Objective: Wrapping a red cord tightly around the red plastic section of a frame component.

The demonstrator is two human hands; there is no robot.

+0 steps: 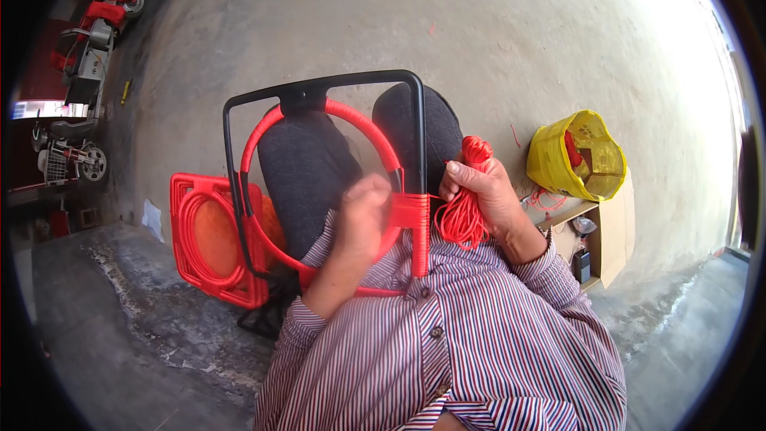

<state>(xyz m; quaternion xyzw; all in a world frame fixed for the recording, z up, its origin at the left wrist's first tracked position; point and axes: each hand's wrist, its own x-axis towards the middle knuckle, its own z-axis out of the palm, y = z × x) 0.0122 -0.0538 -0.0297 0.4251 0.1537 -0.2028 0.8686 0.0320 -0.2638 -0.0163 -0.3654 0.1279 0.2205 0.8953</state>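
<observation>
- Left hand (363, 215) rests on the red-wrapped ring (335, 116) inside the black metal frame (319, 84); its fingers' state cannot be told.
- Right hand (483, 187) has fingers closed around a red cord bundle (464, 219).

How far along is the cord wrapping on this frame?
Done: the inner ring is wrapped red, as is the lower right post. In hand: the right hand holds the red cord bundle; the left hand presses the wrapped joint. Left: the black frame is bare on top and left.

Bright daylight glare upper right, dim left, fisheye-bent dark rim
</observation>
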